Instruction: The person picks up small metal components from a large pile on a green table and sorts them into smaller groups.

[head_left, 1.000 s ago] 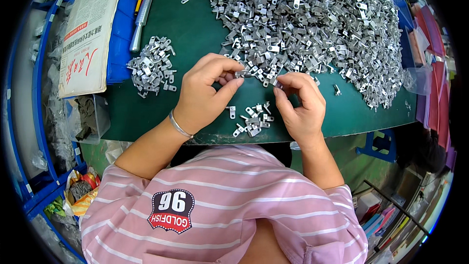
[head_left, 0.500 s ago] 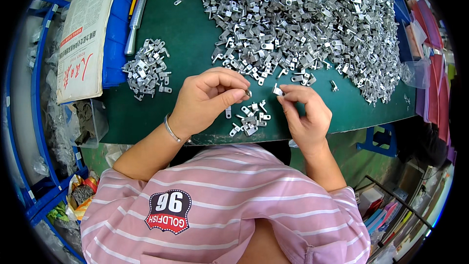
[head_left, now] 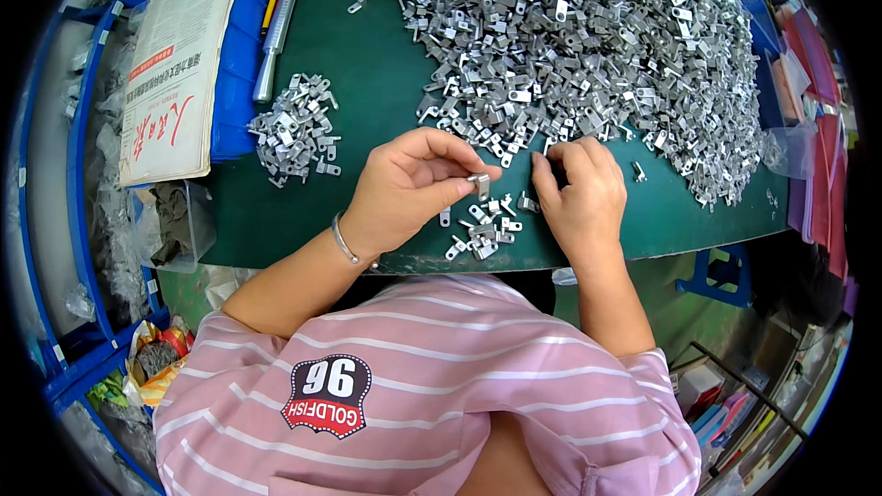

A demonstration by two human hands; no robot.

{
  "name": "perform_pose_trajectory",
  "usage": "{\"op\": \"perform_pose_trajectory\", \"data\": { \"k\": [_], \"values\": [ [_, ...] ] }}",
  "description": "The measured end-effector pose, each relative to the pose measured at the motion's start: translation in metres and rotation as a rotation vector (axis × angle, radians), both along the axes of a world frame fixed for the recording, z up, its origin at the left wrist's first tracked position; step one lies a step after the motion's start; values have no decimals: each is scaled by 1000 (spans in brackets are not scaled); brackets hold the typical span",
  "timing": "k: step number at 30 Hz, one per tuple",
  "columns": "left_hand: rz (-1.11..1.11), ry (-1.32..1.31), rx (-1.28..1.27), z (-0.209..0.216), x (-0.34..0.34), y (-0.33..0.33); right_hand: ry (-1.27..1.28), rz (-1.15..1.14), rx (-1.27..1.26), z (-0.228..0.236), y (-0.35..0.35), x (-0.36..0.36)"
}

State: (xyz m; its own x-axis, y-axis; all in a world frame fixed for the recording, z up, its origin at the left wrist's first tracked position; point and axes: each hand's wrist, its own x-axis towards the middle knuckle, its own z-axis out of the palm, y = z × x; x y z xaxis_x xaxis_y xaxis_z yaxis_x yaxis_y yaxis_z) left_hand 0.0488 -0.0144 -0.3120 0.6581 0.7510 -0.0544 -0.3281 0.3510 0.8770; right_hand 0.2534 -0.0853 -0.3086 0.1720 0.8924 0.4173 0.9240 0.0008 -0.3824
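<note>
Here's the green tabletop (head_left: 381, 64), and what a heap of small metal brackets (head_left: 588, 64), sprawling across the frame's upper right; a smaller pile (head_left: 296, 129) left of centre, a loose cluster (head_left: 483, 235) mid-frame, and a slim silver tool (head_left: 267, 75) lying upper left

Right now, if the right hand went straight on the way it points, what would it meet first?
Most likely the near edge of the large heap of metal brackets, just ahead of the right hand; depth there is hard to judge.
</note>
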Motion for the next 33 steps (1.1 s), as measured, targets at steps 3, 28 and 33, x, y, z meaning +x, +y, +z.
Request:
{"op": "perform_pose_trajectory", "data": {
  "k": [3,28,33],
  "values": [
    [-9,9,9,1,0,2,104,-13,-14,0,-4,3],
    [228,45,271,18,-20,11,459,453,45,15,-16,-9],
    [668,701,1014,35,-69,32,309,173,-44,12,0,-12]
  ]
}}
